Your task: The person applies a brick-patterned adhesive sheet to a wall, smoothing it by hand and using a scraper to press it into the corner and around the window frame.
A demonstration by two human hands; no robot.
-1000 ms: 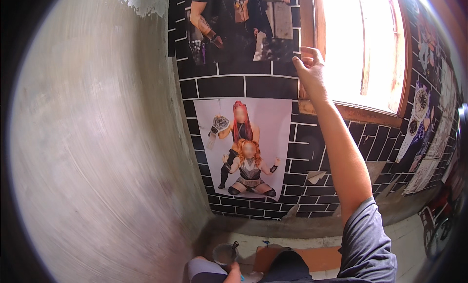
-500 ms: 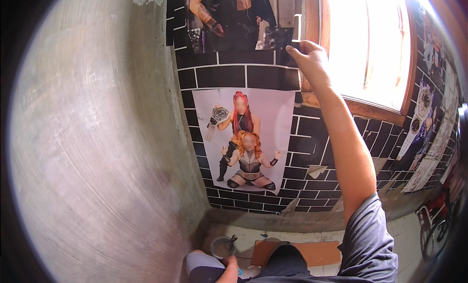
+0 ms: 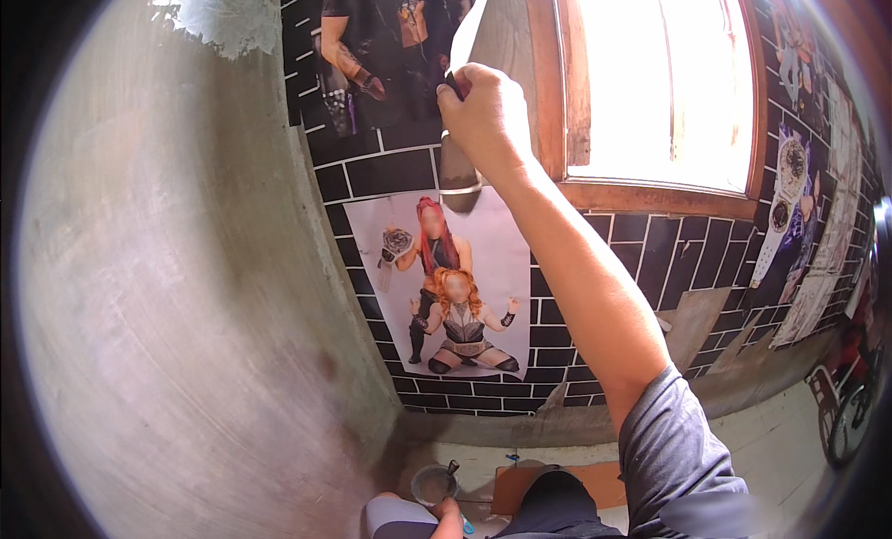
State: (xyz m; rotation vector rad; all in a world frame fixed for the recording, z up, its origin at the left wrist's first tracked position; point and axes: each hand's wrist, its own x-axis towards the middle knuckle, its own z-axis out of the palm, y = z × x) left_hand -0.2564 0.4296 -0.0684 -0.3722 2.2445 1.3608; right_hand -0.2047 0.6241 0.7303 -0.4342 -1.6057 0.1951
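Note:
My right hand (image 3: pixel 478 107) pinches the loose edge of black brick-patterned wallpaper (image 3: pixel 390 172) beside the window. The edge is folded leftward, showing its pale back (image 3: pixel 472 23) and bare grey wall (image 3: pixel 509 37) behind. Below the hand the loose edge curls over the top of a poster (image 3: pixel 441 339) of two figures. An upper picture (image 3: pixel 395 60) on the wallpaper bends with the lifted part. Low down, my left hand (image 3: pixel 448 509) is closed at the rim of a small bucket (image 3: pixel 435 486), which has a dark handle (image 3: pixel 452 466) sticking out. Its fingers are partly hidden.
A bright wood-framed window (image 3: pixel 664 84) stands to the right, a bare plastered wall (image 3: pixel 177 288) to the left. Torn wallpaper (image 3: pixel 697 325) hangs beneath the window. Brown cardboard (image 3: pixel 595 483) lies on the floor; a wheeled metal item (image 3: pixel 841 414) stands at far right.
My right hand has pulled the wallpaper edge leftward, away from the window frame, baring grey wall. The edge now folds over the lower poster's top. My left hand stays low by the bucket.

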